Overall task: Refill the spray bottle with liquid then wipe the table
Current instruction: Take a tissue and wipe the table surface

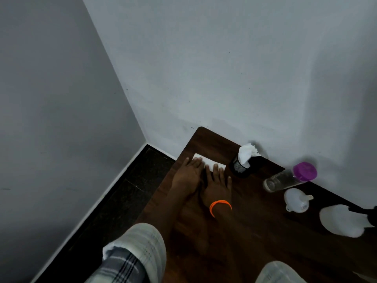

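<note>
A white tissue (210, 161) lies flat on the dark wooden table (255, 231) near its far left corner. My left hand (188, 176) and my right hand (217, 185) lie side by side on the table, fingers straight, fingertips pressing on the tissue's near edge. An orange band circles my right wrist. A white spray bottle (340, 222) with a black head lies at the right edge. A clear bottle with a purple cap (289, 177) lies on its side by the wall. A white funnel (296, 200) sits next to it.
A black mesh holder (239, 165) stuffed with white tissues stands against the wall just right of my right hand. Grey walls meet in a corner at the left, with dark floor (122, 201) below the table's left edge.
</note>
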Motion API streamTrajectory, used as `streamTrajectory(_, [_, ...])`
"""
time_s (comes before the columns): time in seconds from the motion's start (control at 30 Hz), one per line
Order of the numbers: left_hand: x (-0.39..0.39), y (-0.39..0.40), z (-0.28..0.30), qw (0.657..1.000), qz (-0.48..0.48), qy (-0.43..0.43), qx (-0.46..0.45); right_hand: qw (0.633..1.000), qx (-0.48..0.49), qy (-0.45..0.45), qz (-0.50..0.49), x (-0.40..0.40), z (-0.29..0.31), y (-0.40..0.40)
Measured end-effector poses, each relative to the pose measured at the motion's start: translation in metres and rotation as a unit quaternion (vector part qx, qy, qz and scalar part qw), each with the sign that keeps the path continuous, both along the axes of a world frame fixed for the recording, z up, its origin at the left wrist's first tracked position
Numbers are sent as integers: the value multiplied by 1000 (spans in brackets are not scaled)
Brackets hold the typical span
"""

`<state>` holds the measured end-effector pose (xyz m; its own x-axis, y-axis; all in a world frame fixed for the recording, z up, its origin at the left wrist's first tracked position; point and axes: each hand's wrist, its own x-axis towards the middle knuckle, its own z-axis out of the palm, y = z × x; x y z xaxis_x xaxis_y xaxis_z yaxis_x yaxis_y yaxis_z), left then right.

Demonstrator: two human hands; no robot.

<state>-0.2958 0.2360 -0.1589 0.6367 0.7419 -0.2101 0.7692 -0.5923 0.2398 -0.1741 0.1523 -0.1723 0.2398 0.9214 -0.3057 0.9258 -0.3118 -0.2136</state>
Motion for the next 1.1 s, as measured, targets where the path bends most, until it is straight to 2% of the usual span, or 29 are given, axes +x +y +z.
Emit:
streamTrajectory(0.17, [-11, 22, 0, 999, 30, 9, -7, 1000, -6, 6, 19, -13, 13, 24])
streamTrajectory(0.37, [-45, 2, -7, 998, 45, -22, -23, 999, 1, 16, 30, -42, 13, 5])
streamTrajectory(0.7, [-116, -79, 0, 995, 77, -48, -44, 998, 19, 33, 46, -104, 8, -69])
streamTrajectory(0.87, [-153, -127, -1, 992, 88, -45, -81, 995, -3, 50, 84, -134, 11, -109])
streamTrajectory(1.1, [-201, -205, 3, 982, 162, -70, -64, 987, 6, 48, 155, -171, 13, -165])
